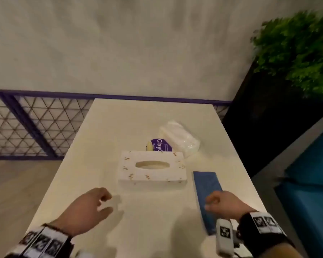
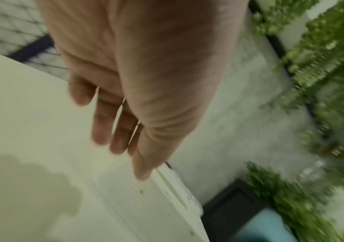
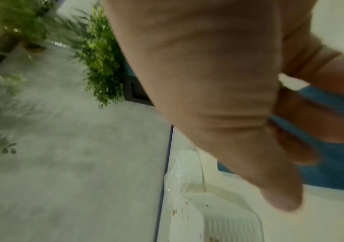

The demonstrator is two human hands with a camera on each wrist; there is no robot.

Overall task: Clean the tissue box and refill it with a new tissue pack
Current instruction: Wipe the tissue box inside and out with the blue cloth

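A white tissue box (image 1: 152, 169) with brown specks and an oval slot stands in the middle of the table; its ribbed side shows in the left wrist view (image 2: 144, 212) and the right wrist view (image 3: 218, 219). Behind it to the right lies a tissue pack (image 1: 179, 138) (image 3: 185, 167) in clear wrap. A folded blue cloth (image 1: 207, 185) (image 3: 332, 163) lies right of the box. My left hand (image 1: 104, 202) (image 2: 121, 147) hovers in front of the box, fingers relaxed and holding nothing. My right hand (image 1: 210, 202) (image 3: 303, 176) is over the near half of the cloth with loose fingers; contact is unclear.
A purple-labelled bottle (image 1: 159, 145) lies behind the box, beside the tissue pack. The white table (image 1: 93, 138) has a purple mesh railing (image 1: 26, 125) beyond its left side. A dark planter with green foliage (image 1: 296, 53) and a blue seat (image 1: 309, 183) stand to the right.
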